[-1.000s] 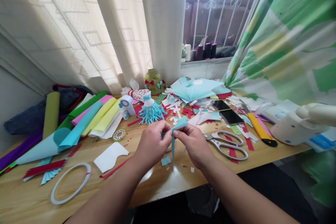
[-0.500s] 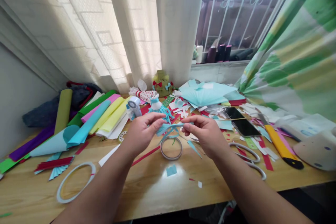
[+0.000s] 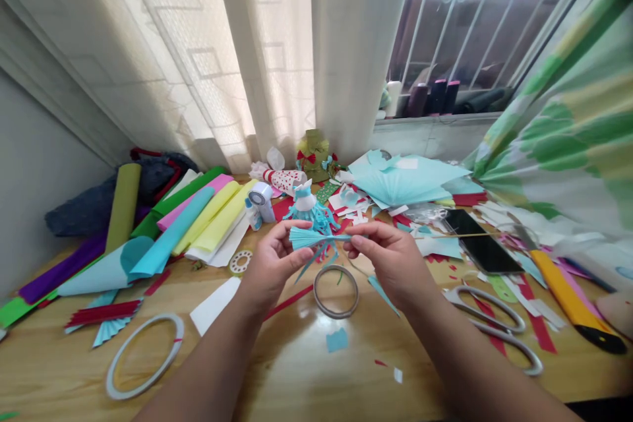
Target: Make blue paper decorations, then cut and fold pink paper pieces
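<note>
Nearest the person on the tabletop, a blue scrap lies just this side of the grey tape ring; scissors rest to the ring's right. Just past the ring, held up, is a blue pleated paper. The fingers of the right hand pinch its narrow end; those of the left hand curl about its flared end, though whether they grip it I can't tell. Its long axis runs crosswise, nearly level, the fan pointing left. The pleats are made and one end gathered; the loose strip hanging below looks unsecured to me, and what else remains I can't say. Farther beyond the ring stands a blue-fringed figure, then pale blue sheets, farther right, and the curtain behind.
</note>
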Motion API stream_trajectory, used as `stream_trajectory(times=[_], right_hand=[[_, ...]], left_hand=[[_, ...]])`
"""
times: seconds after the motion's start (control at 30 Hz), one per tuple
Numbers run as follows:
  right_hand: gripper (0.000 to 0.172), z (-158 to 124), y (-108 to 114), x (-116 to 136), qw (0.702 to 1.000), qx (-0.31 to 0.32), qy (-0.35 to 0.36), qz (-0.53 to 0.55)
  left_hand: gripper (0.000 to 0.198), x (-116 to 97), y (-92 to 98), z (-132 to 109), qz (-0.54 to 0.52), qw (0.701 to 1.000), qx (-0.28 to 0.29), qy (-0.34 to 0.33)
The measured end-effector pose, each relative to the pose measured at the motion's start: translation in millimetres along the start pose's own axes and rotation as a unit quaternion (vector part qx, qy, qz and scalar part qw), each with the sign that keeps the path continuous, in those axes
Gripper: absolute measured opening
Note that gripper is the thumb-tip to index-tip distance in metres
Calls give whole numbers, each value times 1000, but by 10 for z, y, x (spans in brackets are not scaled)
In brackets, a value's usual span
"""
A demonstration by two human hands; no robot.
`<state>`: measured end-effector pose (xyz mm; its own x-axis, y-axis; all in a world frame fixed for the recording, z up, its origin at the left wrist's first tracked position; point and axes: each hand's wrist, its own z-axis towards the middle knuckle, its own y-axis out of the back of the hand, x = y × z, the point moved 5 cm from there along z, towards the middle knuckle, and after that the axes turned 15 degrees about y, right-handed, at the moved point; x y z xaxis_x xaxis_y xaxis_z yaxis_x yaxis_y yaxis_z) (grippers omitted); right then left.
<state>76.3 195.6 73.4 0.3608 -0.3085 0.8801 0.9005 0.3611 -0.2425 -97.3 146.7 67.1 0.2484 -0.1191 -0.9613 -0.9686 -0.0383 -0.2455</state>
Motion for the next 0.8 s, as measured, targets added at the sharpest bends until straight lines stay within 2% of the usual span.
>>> stream_trajectory(times=[0.1, 0.23, 0.4, 0.5, 0.6, 0.7, 0.8], right_hand=[[13, 11, -3, -43, 1000, 9, 7, -29], [13, -4, 20, -104, 998, 34, 13, -41], [20, -2, 61, -121, 998, 40, 33, -19], [17, 19, 126, -111, 993, 26, 45, -103], [15, 31, 136, -92, 981, 54, 56, -176], [12, 22, 108, -79, 975, 90, 66, -193], [11, 7, 137, -64, 976, 71, 83, -189]], left_hand=[[36, -6, 49, -8, 10, 1000, -29, -5], [24, -3, 96, -7, 42, 996, -79, -8], [19, -6, 82, 6, 77, 992, -101, 0], [22, -20, 70, 8, 103, 989, -102, 1], [24, -34, 62, -10, 136, 986, -99, 2], [28, -41, 85, -39, 141, 984, -112, 6], [38, -69, 136, -59, 87, 987, -129, -33]])
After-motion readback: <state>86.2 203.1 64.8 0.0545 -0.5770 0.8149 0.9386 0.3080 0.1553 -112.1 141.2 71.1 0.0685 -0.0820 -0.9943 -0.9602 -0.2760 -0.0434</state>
